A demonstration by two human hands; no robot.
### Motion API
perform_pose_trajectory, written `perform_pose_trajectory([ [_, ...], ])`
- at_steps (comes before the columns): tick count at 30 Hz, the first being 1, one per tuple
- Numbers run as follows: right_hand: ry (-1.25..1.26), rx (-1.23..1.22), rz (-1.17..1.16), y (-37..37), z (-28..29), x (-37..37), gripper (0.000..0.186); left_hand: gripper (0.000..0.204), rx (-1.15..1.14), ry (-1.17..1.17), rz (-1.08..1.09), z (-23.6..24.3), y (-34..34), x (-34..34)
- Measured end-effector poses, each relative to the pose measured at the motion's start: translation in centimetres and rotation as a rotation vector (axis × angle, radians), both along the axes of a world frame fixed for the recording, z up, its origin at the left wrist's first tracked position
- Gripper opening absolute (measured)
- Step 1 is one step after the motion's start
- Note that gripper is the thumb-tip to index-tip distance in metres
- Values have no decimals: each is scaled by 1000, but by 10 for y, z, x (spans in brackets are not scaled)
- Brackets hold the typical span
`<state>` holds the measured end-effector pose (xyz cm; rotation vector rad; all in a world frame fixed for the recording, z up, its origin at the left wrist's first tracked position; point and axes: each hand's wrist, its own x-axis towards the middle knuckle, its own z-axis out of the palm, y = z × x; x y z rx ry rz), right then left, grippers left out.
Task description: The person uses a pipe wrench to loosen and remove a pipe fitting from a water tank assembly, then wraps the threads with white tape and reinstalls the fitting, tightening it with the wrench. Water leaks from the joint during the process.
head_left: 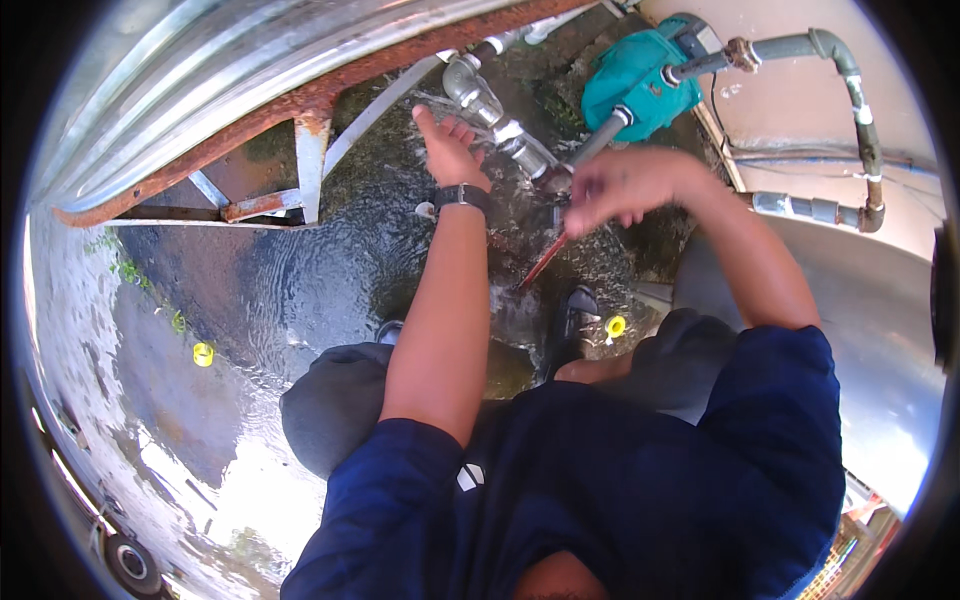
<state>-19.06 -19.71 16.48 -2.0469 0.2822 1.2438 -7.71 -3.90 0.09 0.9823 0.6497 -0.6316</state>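
Note:
My left hand is open with loosely curved fingers beside the metal pipe fittings, where water sprays out. My right hand is slightly blurred, its fingers curled over the top of a red-handled tool, just below the lower pipe joint. The tool's head is hidden. A grey pipe runs from that joint up to a teal pump at the upper right. Water runs over the dark concrete floor around both of my shoes.
A rusty steel frame with corrugated metal crosses the upper left. Pipework runs along the right wall above a curved steel surface. Yellow rolls lie at left and beside my right foot. A wheel shows lower left.

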Motion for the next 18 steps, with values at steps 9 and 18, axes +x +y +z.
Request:
perform_pose_trajectory([
  [9, -472, -486, 56, 75, -163, -94, 66, 70, -25, -188, -263, 31, 1, -23],
  [18, -924, -729, -83, 87, -53, -18, 43, 41, 75, -205, -491, 38, 1, 5],
])
